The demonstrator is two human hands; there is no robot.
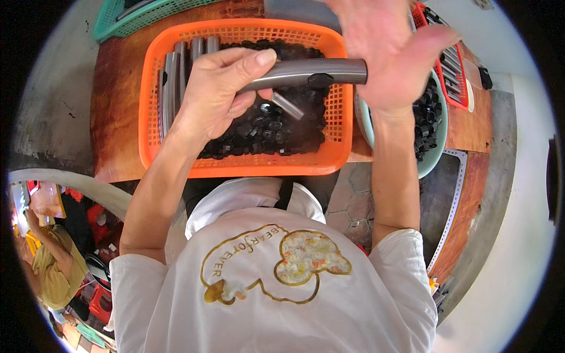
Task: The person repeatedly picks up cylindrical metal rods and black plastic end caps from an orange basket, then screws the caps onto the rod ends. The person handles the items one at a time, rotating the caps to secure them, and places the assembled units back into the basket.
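Observation:
My left hand (220, 85) is closed round a curved grey metal tube (288, 72), held level over an orange basket (247, 165). A black oval plug (321, 80) sits on the tube's side towards me. At the tube's right end, my right hand (391, 56) is open with the thumb out, its palm against or just behind that end; motion blurs the fingers. Just below the tube a short, thin silver rod (288, 107) shows; whether it is held or lies in the basket, I cannot tell. Many small black plugs (271, 126) fill the basket's middle.
Several metal tubes (171, 88) stand along the basket's left side. To the right are a pale green bowl (438, 147) of black pieces and a red basket (463, 104) with tubes. A green basket (126, 23) is at upper left. Another person (59, 265) sits at lower left.

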